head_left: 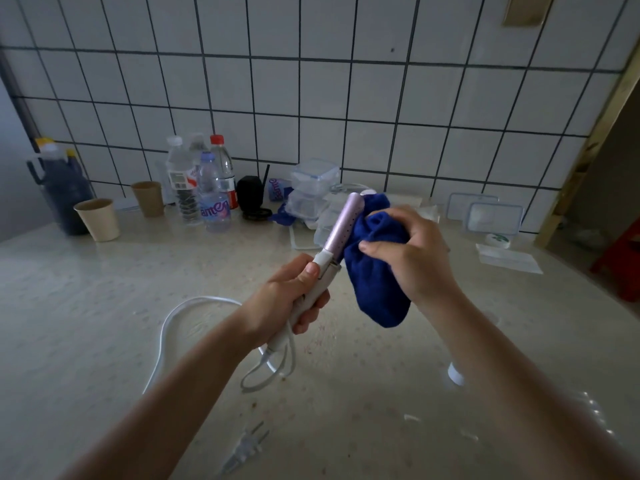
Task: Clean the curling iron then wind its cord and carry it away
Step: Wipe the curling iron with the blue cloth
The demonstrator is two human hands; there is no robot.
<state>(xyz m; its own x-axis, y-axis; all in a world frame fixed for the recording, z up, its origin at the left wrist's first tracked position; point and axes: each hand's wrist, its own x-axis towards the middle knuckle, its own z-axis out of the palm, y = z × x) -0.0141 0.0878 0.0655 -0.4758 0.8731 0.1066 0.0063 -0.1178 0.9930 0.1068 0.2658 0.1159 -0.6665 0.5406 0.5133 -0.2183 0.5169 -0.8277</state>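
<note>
My left hand [294, 299] grips the white handle of the curling iron [341, 225], which points up and away with its lilac barrel tilted right. My right hand [412, 251] holds a bunched blue cloth [374, 282] against the right side of the barrel; the cloth's loose end hangs below the hand. The white cord [166, 327] runs from the handle's base in loops over the beige counter [104, 341]. Its plug [247, 445] lies near the front edge between my forearms.
Along the tiled wall stand two paper cups [98, 218], several water bottles [213, 195], a dark jug [65, 192], a black object [250, 194] and clear plastic containers [311, 188]. Flat lids [491, 216] lean at the right. A small white cap [455, 374] sits by my right forearm.
</note>
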